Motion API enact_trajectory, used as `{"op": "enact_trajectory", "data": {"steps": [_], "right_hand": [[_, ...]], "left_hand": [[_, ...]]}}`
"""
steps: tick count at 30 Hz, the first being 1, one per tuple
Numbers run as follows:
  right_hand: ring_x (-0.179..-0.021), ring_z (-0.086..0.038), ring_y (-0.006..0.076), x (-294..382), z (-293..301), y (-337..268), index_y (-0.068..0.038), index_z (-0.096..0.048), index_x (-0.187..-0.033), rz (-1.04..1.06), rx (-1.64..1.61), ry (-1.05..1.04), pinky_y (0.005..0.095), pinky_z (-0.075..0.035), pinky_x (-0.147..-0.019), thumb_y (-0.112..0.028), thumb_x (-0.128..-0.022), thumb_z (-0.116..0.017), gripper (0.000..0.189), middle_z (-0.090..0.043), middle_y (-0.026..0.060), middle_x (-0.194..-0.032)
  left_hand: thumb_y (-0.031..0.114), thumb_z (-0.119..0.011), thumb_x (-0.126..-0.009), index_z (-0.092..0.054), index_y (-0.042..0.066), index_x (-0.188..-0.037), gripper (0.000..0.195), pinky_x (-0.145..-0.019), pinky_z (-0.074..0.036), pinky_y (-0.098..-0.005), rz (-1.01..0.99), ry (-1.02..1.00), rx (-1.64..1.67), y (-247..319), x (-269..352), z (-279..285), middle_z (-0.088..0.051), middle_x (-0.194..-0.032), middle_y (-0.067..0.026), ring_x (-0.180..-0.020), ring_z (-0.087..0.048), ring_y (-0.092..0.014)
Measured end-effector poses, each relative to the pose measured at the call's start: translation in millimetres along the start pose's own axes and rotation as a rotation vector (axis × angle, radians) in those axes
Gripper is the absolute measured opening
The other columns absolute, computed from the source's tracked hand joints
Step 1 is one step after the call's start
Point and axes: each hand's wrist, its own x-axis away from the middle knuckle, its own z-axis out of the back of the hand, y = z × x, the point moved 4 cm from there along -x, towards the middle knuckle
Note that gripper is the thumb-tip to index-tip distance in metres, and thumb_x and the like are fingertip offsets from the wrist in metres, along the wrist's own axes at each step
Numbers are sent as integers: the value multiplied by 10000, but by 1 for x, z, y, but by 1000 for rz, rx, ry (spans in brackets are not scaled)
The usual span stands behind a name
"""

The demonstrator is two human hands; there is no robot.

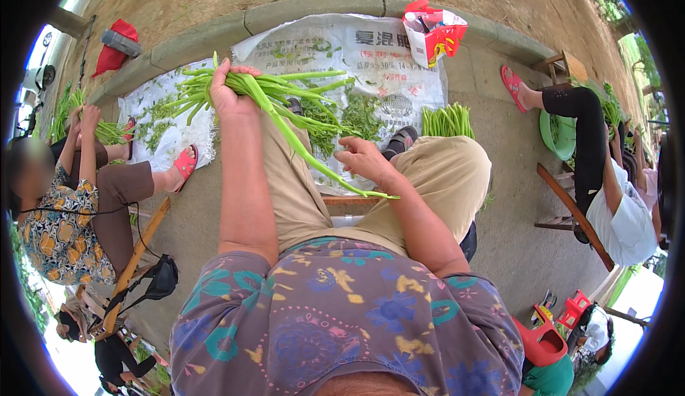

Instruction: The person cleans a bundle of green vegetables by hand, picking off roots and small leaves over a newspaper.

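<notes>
My left hand is closed round a bunch of long green stems, raised above my left knee. One thicker stem slants from the bunch down to the right, its thin tip below my right hand. That hand holds nothing that shows, its fingers curled loosely apart, near the stem. Below, plucked green leaves lie in heaps on a white printed woven sack. A neat bundle of green stems stands beyond my right knee.
A red and white bag sits at the sack's far right corner, by a stone kerb. At left, a person in a patterned top handles greens beside another leaf-strewn sheet. At right, seated people are near a green basin.
</notes>
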Motion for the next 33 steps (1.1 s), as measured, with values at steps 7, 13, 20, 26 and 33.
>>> {"op": "enact_trajectory", "data": {"steps": [7, 13, 20, 26, 33], "right_hand": [[-606, -506, 103, -8, 9, 5, -33, -462, -975, 35, -616, 268, 251, -476, -500, -34, -690, -650, 341, -502, 33, -752], [-733, -518, 130, -2, 10, 2, -51, -387, -1197, 5, -603, 426, 256, -477, -554, 21, -674, -623, 578, -493, 81, -943], [-849, -501, 119, -6, 44, 14, -36, -499, -1158, 18, -726, 577, 206, -430, -571, 120, -682, -455, 503, -536, 47, -910], [-599, -418, 67, -29, 34, 37, -68, -569, -1100, -8, -603, 349, 199, -330, -476, 157, -617, -456, 544, -509, 1, -822], [-752, -478, 76, -25, 15, 19, -54, -584, -1047, 9, -434, 122, 226, -397, -675, -36, -729, -618, 320, -563, 1, -864]], "left_hand": [[154, -603, -733, -468, 61, -581, 224, -566, -437, -371, 16, 20, 36, -4, 2, -3, -514, -542, -98, -534, -501, -241], [146, -605, -731, -464, 64, -575, 225, -569, -438, -363, 26, 10, 42, -5, 3, -5, -511, -544, -88, -536, -499, -230], [150, -598, -736, -462, 66, -569, 231, -570, -436, -354, 4, 9, 47, -2, 4, -5, -508, -550, -85, -545, -498, -227], [138, -608, -727, -464, 60, -567, 230, -563, -437, -350, 53, 13, 88, -4, 1, -4, -508, -555, -79, -550, -495, -220], [130, -610, -727, -473, 57, -567, 222, -564, -443, -341, 76, 29, 142, 1, -1, 2, -514, -559, -73, -553, -499, -205]]}}
